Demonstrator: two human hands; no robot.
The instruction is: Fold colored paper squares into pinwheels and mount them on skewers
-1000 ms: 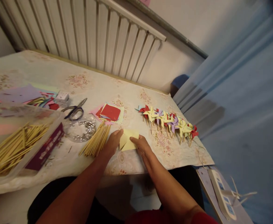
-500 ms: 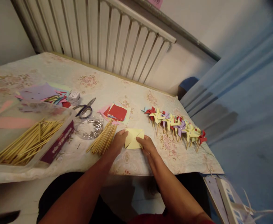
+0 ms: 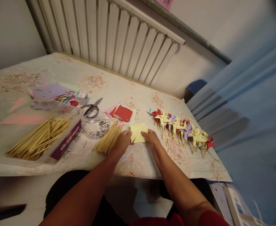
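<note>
The left hand (image 3: 124,140) and right hand (image 3: 152,138) pinched a slit, seemingly unfolded yellow paper square (image 3: 138,130) over the counter (image 3: 138,166), while assembled pinwheels (a whole row) (image 3: 176,125) lay rightward and paper squares (image 3: 123,113) and wooden sticks (image 3: 107,138) remained.

The left forearm (image 3: 88,188) slants up from the bottom edge, left of the middle, to the left hand (image 3: 123,142) near the centre of the frame, its fingers curled and its thumb pointing up and to the right. From the lower right, where a red sleeve (image 3: 212,218) shows, the right forearm (image 3: 173,172) runs up and leftward to the right hand (image 3: 152,138), whose thumb reaches left. Both hands are in a pinching pose, close together but apart, at nearly equal height.
</note>
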